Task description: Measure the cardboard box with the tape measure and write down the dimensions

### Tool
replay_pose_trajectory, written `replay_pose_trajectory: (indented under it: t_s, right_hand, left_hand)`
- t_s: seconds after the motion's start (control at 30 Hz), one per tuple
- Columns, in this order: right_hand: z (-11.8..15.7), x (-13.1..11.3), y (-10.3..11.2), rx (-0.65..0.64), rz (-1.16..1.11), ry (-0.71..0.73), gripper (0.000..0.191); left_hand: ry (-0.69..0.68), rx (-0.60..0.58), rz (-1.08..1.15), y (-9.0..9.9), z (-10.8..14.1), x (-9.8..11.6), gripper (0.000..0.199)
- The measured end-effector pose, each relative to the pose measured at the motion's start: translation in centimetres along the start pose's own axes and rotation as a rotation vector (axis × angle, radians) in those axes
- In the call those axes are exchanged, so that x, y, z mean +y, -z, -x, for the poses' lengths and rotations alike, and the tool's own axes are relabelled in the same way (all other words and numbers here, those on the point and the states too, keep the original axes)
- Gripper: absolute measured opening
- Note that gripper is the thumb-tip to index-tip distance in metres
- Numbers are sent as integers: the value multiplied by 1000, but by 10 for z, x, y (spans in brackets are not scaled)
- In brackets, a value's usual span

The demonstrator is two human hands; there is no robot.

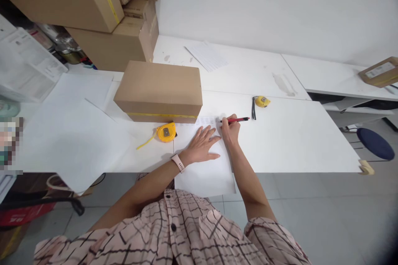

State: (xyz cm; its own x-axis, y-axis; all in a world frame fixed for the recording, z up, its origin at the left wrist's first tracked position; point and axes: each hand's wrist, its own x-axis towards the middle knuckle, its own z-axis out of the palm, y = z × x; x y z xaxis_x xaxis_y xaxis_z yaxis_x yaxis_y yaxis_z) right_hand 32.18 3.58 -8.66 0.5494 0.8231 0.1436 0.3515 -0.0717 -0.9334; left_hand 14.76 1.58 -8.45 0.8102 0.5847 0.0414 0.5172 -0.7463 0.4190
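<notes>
My left hand (201,145) lies flat with its fingers spread on a sheet of white paper (205,178), which hangs over the table's front edge. Rows of small writing run along the sheet's top. In my right hand (230,130) is a red and black pen (239,119), its tip at the paper's upper right. Behind the sheet sits a closed cardboard box (161,87) with a yellow strip along its lower front. A yellow tape measure (167,132) rests left of my left hand, a bit of its blade pulled out.
Another yellow tape measure (262,101) with a black strap lies to the right. Large cartons (108,45) are stacked at the back left. Loose white sheets (90,140) cover the left side. One printed sheet (207,55) lies near the wall. A blue stool (375,143) stands at right.
</notes>
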Motion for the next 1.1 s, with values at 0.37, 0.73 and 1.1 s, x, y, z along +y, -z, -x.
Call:
replay_pose_trajectory:
  t_s: [0.37,0.73,1.1]
  right_hand:
    - [50,4,38,-320,684,659,36]
    - [95,-42,27,-365,628,632,39]
    - [123,-95,-31,-687,-372,-127,47]
  left_hand:
    - [-26,323,174,37,63,2,27]
    - [445,501,-22,53,107,-59,56]
    - [336,251,872,94,136,-37,63]
